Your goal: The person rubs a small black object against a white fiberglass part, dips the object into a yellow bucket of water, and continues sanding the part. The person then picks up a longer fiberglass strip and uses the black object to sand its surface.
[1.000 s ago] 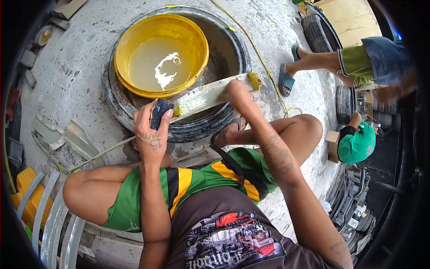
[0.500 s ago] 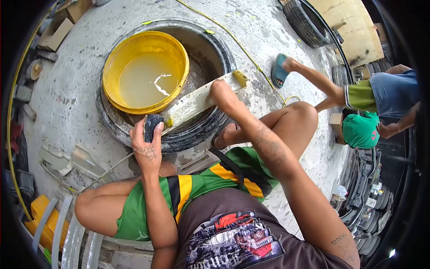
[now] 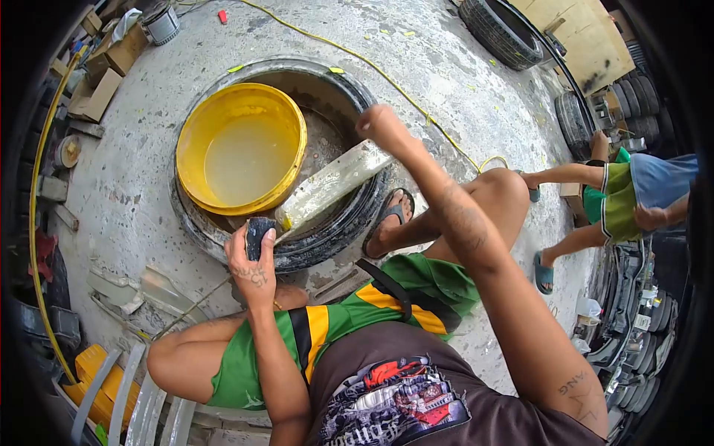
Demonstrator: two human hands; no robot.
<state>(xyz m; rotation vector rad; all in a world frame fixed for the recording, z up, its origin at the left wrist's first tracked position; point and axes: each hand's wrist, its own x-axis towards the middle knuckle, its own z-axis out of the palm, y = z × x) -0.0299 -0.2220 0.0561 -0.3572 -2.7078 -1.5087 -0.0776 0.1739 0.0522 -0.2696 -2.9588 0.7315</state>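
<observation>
A dark block (image 3: pixel 260 236) is gripped between the thumb and fingers of my left hand (image 3: pixel 251 262), just below the yellow bucket. My right hand (image 3: pixel 383 126) is raised over the far end of a long whitish, wet piece (image 3: pixel 335 182), its fingers curled; whatever it may hold is too small to make out. The long piece lies slanting across a big black tire (image 3: pixel 297 260), its near end close to my left hand. Inside the tire stands the yellow bucket (image 3: pixel 294 175), with cloudy water in it.
Another person (image 3: pixel 625 197) stands bent over at the right. A yellow hose (image 3: pixel 394 85) crosses the concrete floor. Loose tires (image 3: pixel 506 33) lie at the top right, cardboard boxes (image 3: pixel 97 93) at the top left, and grey strips (image 3: pixel 123 386) at the lower left.
My right hand has moved up from the long piece towards the tire's far rim. The view has shifted a little. The other person's feet and body have changed position at the right.
</observation>
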